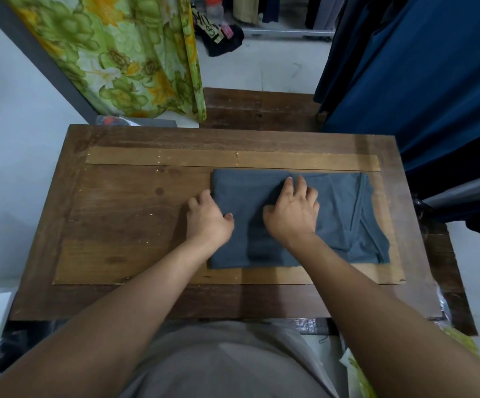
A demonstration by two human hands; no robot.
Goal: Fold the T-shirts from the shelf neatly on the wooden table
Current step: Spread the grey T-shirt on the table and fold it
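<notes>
A grey-blue T-shirt [336, 214] lies folded into a rectangle on the right half of the wooden table [124, 214], its neckline at the right end. My left hand [207, 218] sits at the shirt's left edge, fingers curled at the fold, thumb on the cloth. My right hand [293, 209] presses flat on the middle of the shirt with fingers spread.
A green floral curtain [124, 53] hangs at the back left. Dark blue garments [422, 76] hang at the right, close to the table's edge. A lower wooden surface [259, 110] stands behind the table. Dark clothes [221, 38] lie on the floor beyond.
</notes>
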